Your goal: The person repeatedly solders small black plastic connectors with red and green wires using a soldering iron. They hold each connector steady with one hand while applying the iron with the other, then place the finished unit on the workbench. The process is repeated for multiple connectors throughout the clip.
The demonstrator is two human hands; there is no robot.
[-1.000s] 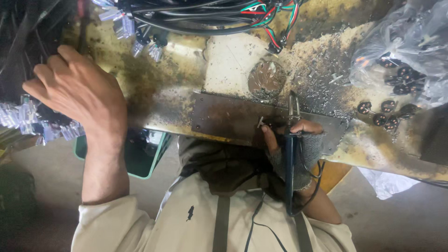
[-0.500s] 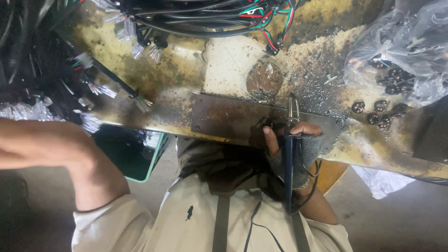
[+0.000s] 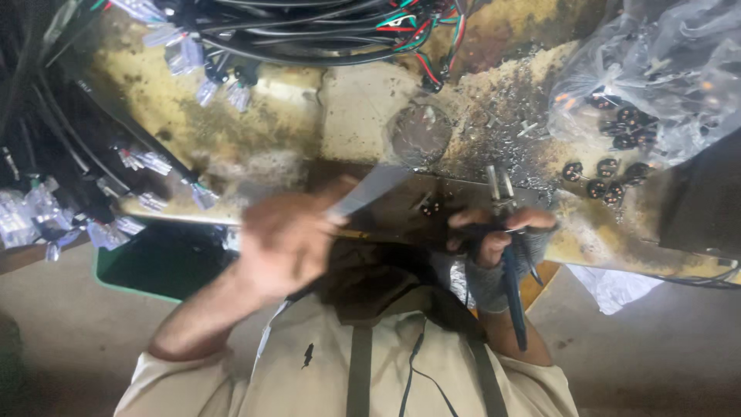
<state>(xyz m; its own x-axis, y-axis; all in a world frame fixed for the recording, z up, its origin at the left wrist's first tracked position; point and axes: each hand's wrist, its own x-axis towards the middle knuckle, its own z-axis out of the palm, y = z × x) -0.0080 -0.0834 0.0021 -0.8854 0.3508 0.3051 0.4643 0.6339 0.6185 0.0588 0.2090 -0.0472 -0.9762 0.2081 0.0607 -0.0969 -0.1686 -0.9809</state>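
We are gripping blue-handled pliers (image 3: 509,286) in our gloved right hand (image 3: 494,247) at the counter (image 3: 255,131) near edge, left hand (image 3: 289,239) pinching a pale strip (image 3: 367,191), blurred.

Wire bundle (image 3: 309,31) lies behind metal plate (image 3: 401,197); bag (image 3: 656,69) right.

Single head-worn view, looking steeply down, close over workbench (image 3: 231,131) edge; wearer's torso at bottom.

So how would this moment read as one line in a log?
left hand: holds pale connector | right hand: grips blue-handled pliers | metal plate under both
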